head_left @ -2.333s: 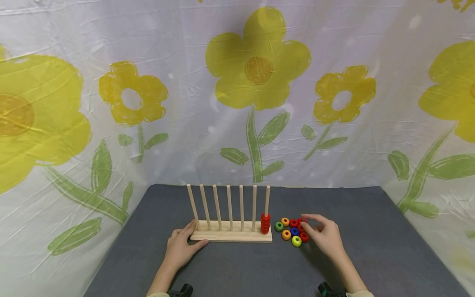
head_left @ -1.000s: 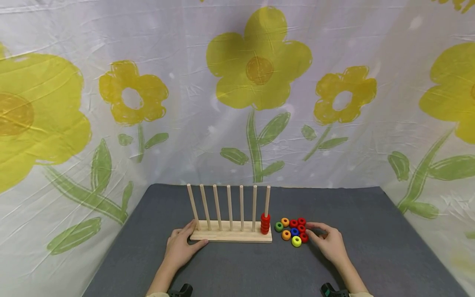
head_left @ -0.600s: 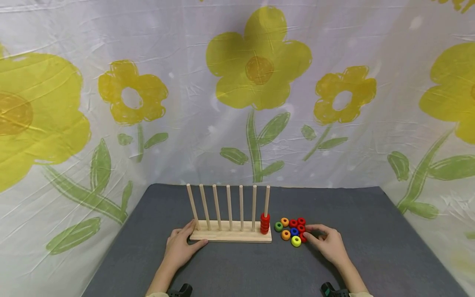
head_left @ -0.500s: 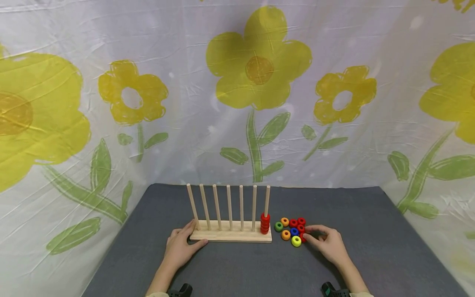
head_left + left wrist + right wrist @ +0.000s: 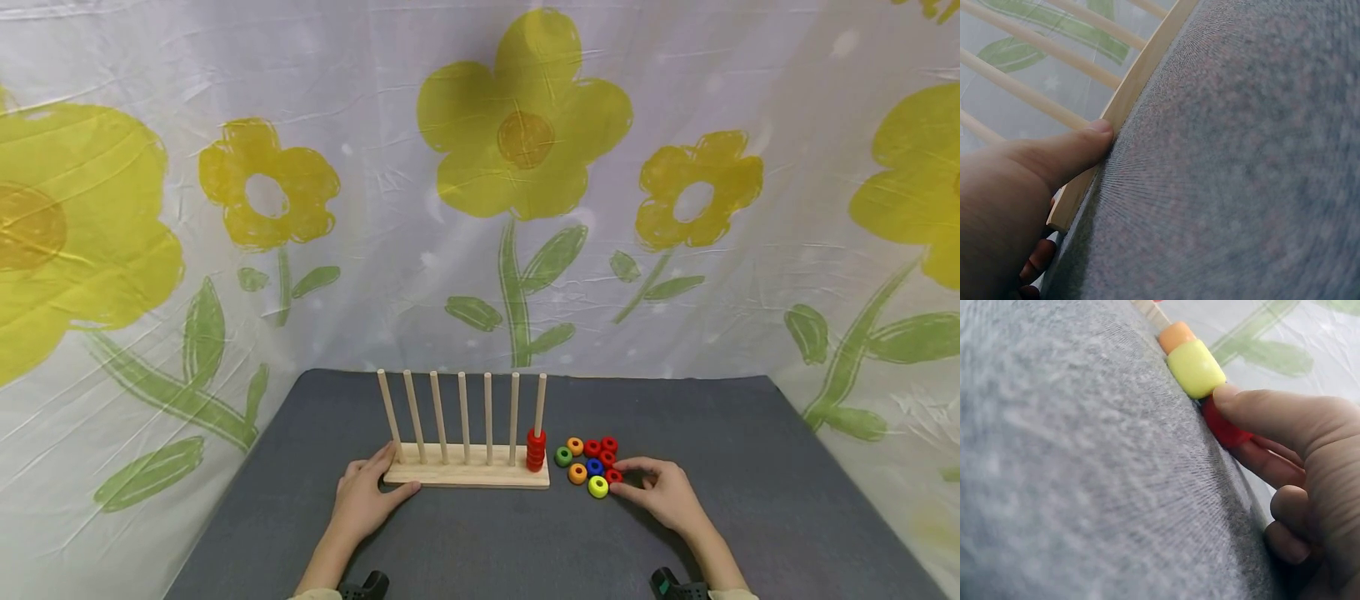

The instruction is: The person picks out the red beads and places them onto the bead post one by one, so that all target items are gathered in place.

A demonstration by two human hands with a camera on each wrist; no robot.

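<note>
A pale wooden peg rack (image 5: 467,476) with a row of upright pegs stands in the head view, a short stack of red beads (image 5: 536,451) on its rightmost peg. My left hand (image 5: 363,497) grips the rack's left end; in the left wrist view its thumb (image 5: 1079,150) lies along the base's front edge. To the right of the rack is a cluster of loose ring beads. At its near right side, my right hand (image 5: 663,493) pinches a red bead (image 5: 1222,425) between thumb and index finger, down at table level, right next to a yellow bead (image 5: 1196,369).
Around that red bead lie a blue bead (image 5: 595,467), a green bead (image 5: 563,456), two orange ones and several other red ones. All sit on a dark grey tabletop (image 5: 480,550). Behind the table hangs a flower-printed cloth (image 5: 375,208).
From the far red beads, my right hand has come nearer to the front, its thumb now at the near side of the front red bead. My left hand and the rack stay put.
</note>
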